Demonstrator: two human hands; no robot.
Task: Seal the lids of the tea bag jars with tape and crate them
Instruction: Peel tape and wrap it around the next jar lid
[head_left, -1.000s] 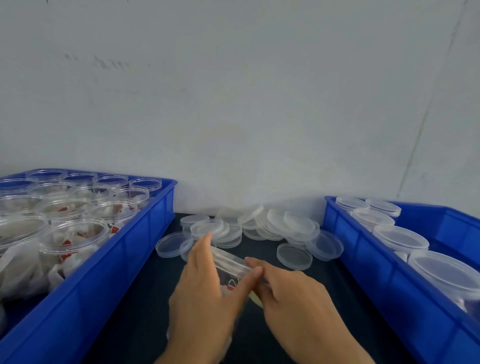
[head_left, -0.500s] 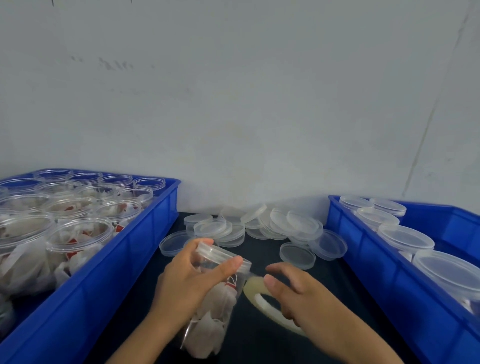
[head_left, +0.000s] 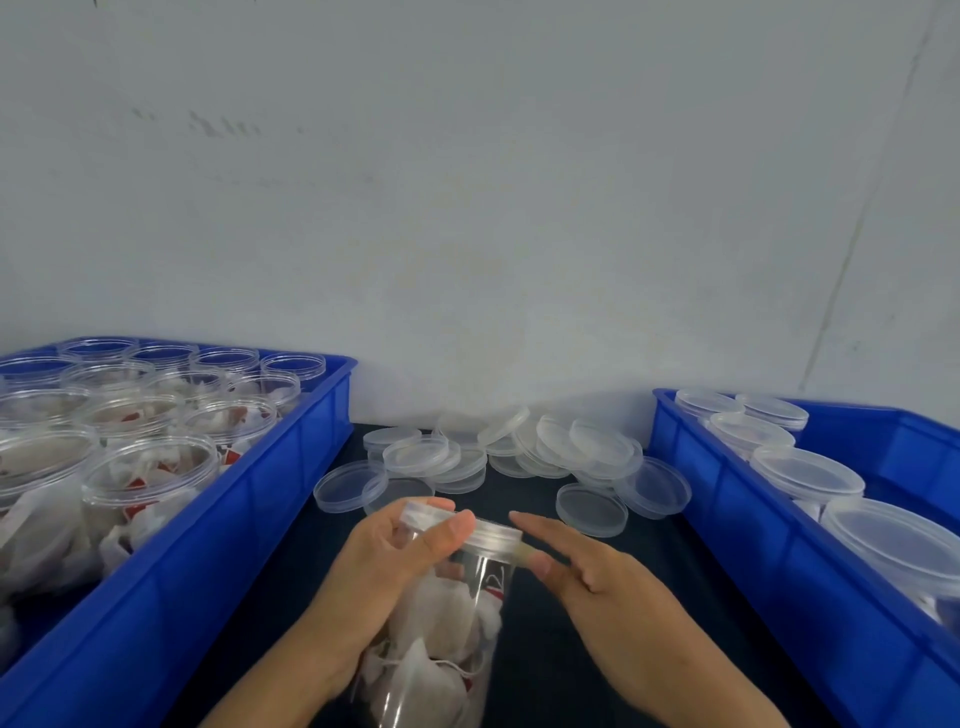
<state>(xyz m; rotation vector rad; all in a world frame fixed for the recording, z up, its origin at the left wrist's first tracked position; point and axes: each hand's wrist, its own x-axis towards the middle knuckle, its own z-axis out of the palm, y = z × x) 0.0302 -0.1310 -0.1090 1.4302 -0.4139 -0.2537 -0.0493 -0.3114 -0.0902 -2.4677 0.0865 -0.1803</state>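
Gripping the clear jar (head_left: 447, 639) just under its lid (head_left: 462, 530), our left hand (head_left: 374, 571) has its thumb curled across the lid's near rim and its fingers wrapped round the far side. The jar, packed with white tea bags, is held tilted above the dark table top (head_left: 571, 675), between the two crates. Our right hand (head_left: 618, 587) lies beside the lid with fingers straight and close together, slightly spread at the tips; its thumb tip meets the lid's right edge, where a pale strip, possibly tape, shows, though we cannot tell for certain. Loose clear lids (head_left: 519, 452) lie heaped at the back of the table against the wall. The left blue crate (head_left: 249, 514) holds open jars of tea bags; the right blue crate (head_left: 779, 561) holds jars with lids fitted. A plain grey-white wall (head_left: 467, 208) fills the background.
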